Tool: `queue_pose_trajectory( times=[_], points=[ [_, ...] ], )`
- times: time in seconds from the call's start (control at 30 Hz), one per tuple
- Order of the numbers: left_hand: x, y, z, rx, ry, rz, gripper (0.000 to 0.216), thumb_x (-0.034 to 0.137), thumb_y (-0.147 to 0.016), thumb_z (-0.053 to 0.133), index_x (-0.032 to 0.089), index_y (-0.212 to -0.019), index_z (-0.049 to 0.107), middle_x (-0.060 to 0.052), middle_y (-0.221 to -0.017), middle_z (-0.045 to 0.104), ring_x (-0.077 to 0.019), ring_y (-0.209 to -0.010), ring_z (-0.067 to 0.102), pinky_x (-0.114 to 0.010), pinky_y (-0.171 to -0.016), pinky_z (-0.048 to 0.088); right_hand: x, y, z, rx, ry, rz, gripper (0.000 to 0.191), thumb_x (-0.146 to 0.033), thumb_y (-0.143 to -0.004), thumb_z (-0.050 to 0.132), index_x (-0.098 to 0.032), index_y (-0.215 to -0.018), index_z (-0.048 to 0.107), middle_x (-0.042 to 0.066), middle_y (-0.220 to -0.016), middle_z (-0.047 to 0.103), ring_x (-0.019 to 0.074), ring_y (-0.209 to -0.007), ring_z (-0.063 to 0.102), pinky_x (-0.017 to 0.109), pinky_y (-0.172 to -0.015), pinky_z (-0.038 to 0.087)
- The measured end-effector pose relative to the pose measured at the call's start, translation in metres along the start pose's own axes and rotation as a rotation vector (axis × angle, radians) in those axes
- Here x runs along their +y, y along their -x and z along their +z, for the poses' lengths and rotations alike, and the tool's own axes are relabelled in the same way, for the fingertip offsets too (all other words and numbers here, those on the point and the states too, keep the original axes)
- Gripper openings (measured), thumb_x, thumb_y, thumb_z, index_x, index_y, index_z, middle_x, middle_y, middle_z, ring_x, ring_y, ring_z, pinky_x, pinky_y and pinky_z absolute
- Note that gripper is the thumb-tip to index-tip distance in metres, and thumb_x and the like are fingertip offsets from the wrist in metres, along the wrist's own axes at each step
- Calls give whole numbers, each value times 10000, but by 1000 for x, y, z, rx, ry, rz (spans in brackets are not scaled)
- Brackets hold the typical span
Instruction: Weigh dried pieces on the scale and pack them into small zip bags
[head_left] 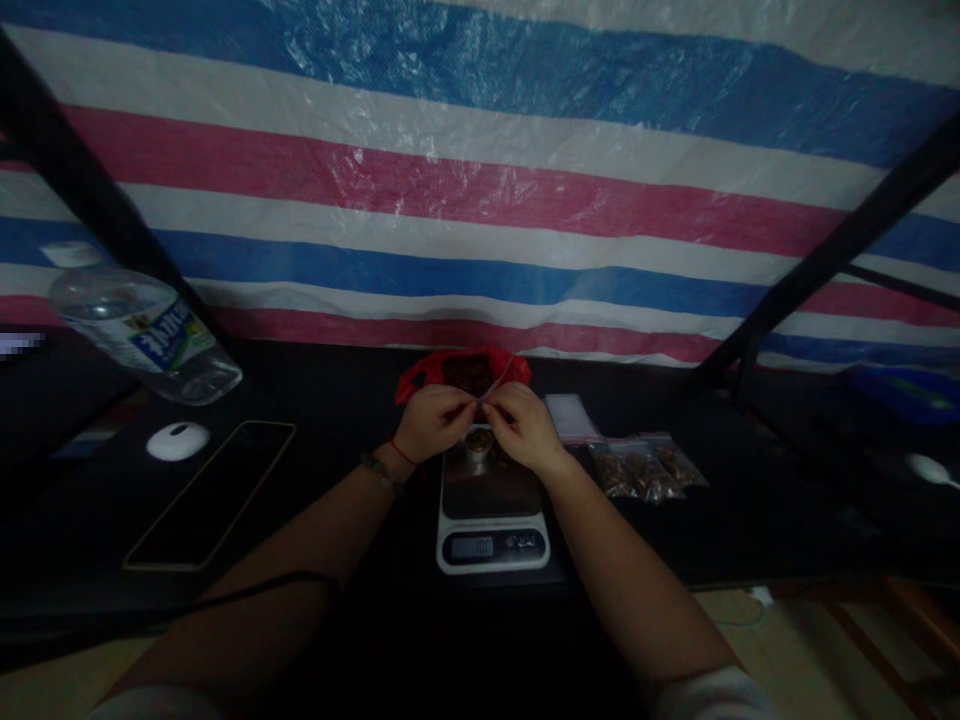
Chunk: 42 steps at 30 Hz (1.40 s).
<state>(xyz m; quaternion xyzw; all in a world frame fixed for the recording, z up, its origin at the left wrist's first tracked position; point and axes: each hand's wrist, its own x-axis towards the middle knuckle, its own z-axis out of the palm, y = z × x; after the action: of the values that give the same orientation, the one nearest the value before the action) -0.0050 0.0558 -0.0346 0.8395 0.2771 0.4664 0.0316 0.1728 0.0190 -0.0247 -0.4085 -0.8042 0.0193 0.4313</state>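
Observation:
Both my hands meet above a small white kitchen scale point(491, 520) on a dark table. My left hand point(433, 422) and my right hand point(525, 428) each pinch an edge of a small clear plastic bag point(493, 384) held between them. A little cup point(480, 440) with brown pieces stands on the scale's plate, just under my fingers. Behind my hands lies a red bag point(420, 375) full of dark brown pieces.
Several filled clear packets point(646, 467) and a stack of flat clear bags point(570, 415) lie to the right. On the left are a phone point(214, 495), a white mouse point(178, 441) and a water bottle point(146, 335). A striped tarp point(480, 190) hangs behind.

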Motion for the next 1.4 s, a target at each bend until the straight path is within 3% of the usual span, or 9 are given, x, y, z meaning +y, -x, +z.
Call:
queue_pose_trajectory(
  times=[0.13,0.23,0.37,0.57,0.73,0.87,1.07,1.2,1.4],
  points=[
    [-1,0,0,103,-89,-124,169,212,-773,569,157,-623,627,-30,-605,639,-133,-568,577,-255,-558,417,-1,1,5,98,75,50,117,-146,-758,543,-201,-656,528,10,-647,551,166,-669,511,302,-665,419],
    [0,0,2,94,-109,-99,200,232,-774,576,159,-590,600,-26,-581,614,-129,-546,550,-258,-549,396,0,1,8,175,85,112,153,-114,-706,535,-212,-608,471,-12,-608,490,152,-628,480,288,-638,416],
    [6,-1,5,32,-162,-26,237,257,-819,546,161,-609,600,-25,-571,594,-135,-549,537,-273,-561,383,0,0,8,243,52,86,146,-94,-748,495,-210,-669,535,36,-808,566,172,-808,548,310,-742,476],
    [14,-1,8,-4,-222,31,225,260,-845,522,162,-658,600,-33,-605,597,-155,-603,554,-295,-604,395,-2,1,7,166,47,18,270,-83,-824,472,-229,-894,688,73,-1168,573,163,-938,596,336,-853,512],
    [16,-2,5,-46,-202,88,194,257,-854,513,170,-708,608,-41,-667,624,-166,-672,577,-313,-656,422,0,1,6,103,21,67,281,-115,-840,497,-223,-1019,684,79,-1081,642,193,-1003,606,347,-901,508],
    [11,-4,-6,-34,-144,143,167,287,-804,567,186,-913,644,-76,-965,666,-216,-926,594,-383,-844,447,4,-1,3,126,8,123,295,-179,-845,554,-241,-1115,653,65,-991,666,195,-954,619,345,-887,510],
    [-1,-10,-21,-136,-217,153,575,295,-768,580,207,-1325,465,-90,-1389,479,-289,-1299,382,-475,-1054,295,4,-4,-1,87,3,129,378,-256,-765,696,-266,-1138,639,54,-1037,637,213,-999,585,388,-926,479],
    [-5,-11,-24,-209,-222,133,674,390,-747,614,219,-1370,422,-85,-1404,469,-312,-1321,346,-499,-1078,236,3,-4,-1,7,-3,97,367,-236,-729,724,-264,-1089,660,54,-1061,619,220,-1028,567,402,-938,462],
    [-8,-12,-24,-233,-189,107,634,416,-729,622,217,-1316,490,-96,-1220,598,-301,-1198,475,-512,-1085,228,2,-8,3,-29,-70,71,326,-218,-745,694,-234,-1070,663,66,-1101,595,216,-1062,542,395,-961,439]
  ],
)
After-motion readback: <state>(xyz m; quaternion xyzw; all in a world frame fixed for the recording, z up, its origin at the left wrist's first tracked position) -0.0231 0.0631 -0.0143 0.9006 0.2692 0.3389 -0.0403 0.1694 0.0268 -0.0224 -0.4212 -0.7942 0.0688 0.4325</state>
